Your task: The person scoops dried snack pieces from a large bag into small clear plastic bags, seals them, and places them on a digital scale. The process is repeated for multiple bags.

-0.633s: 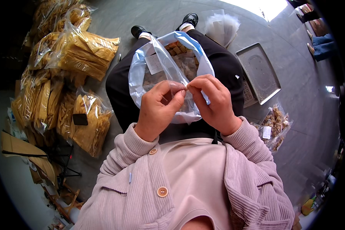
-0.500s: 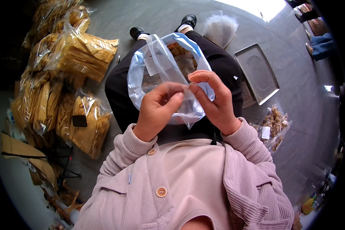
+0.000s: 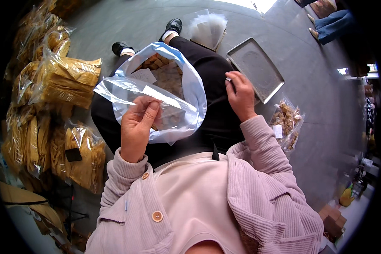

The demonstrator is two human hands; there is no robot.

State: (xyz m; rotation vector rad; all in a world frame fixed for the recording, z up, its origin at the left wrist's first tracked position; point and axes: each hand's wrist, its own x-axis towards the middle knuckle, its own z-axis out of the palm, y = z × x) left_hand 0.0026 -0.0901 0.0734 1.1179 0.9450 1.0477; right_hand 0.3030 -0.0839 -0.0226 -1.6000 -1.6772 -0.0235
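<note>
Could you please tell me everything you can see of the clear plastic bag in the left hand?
The clear bag looks like thin, glossy plastic, creased, with bright glare streaks. The left hand pinches it between thumb and fingers, some fingers showing through it. It slants over the light-blue liner, one end reaching past the liner's left rim; whether they touch is unclear.

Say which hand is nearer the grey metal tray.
Right. The right hand is by the metal tray's left edge in the picture; the left hand is well farther left, pinching a clear plastic bag.
</note>
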